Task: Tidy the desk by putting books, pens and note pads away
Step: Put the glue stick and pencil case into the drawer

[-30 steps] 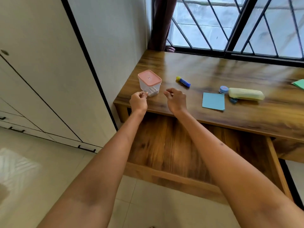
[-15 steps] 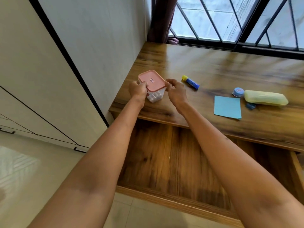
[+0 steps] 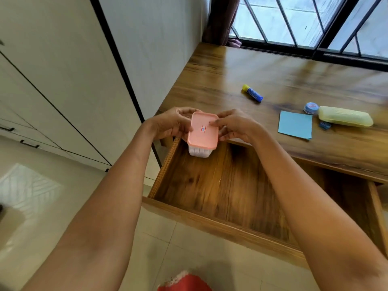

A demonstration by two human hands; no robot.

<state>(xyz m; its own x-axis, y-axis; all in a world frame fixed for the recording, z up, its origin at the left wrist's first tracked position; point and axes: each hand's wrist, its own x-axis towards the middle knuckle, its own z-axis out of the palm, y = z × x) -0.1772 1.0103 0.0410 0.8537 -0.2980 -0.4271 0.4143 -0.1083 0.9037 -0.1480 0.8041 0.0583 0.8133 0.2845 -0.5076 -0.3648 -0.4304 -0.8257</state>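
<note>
A person's left hand [image 3: 168, 124] and right hand [image 3: 235, 127] clasp a small clear container with a pink lid [image 3: 202, 131] from either side, each grip closed around its walls, fingertips curled over the lid's rim. The container hangs just off the near left corner of the wooden worktop [image 3: 262, 74], above the far left end of an open drawer [image 3: 220, 185] whose wooden floor lies bare — broad open room below and to the right of the hands. On the worktop, well to the right, a blue glue stick [image 3: 253, 95] with a yellow cap lies alone; farther right, a blue note pad [image 3: 295, 128] sits near the worktop's front edge, beside a small round blue tub [image 3: 311, 107] and a pale yellow case [image 3: 345, 119] — a small blue object [image 3: 325, 125] rests against the case's near side. A white wall stands close on the left; a barred window [image 3: 315, 24] runs along the far edge.
</note>
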